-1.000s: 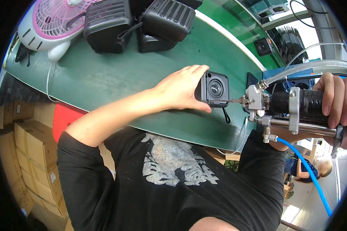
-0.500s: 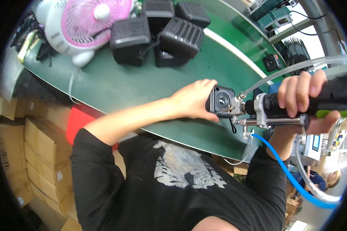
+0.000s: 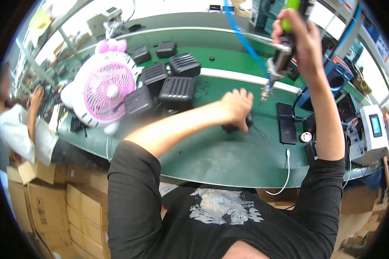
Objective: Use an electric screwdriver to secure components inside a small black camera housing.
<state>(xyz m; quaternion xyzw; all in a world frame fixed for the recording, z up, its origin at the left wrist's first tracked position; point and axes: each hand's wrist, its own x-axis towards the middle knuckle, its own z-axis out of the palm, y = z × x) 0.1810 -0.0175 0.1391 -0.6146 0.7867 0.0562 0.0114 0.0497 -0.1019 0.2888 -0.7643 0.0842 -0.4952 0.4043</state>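
Note:
On the green bench mat [image 3: 203,155], my left hand [image 3: 237,108] is closed over a small black box-shaped device [image 3: 231,128]. The fingers hide most of it, and a thin cord lies on its right. Raised at the upper right, my right hand [image 3: 302,45] is wrapped around a power screwdriver [image 3: 282,60] with a green part on its handle. Its metal tip points down, just right of my left hand and apart from the device. A blue hose [image 3: 246,41] runs to the tool.
Several black ribbed boxes [image 3: 177,93] stand left of my left hand, beside a pink-and-white fan [image 3: 112,90]. At right lie a black phone [image 3: 286,123], a white cable [image 3: 288,168] and a white machine with a screen [image 3: 374,129]. Another person [image 3: 23,129] is at far left.
The screwdriver has gone from against the device to raised and tipped downward, up with my right hand. My left hand still holds the device, now turned so its round front is hidden. The view has shifted.

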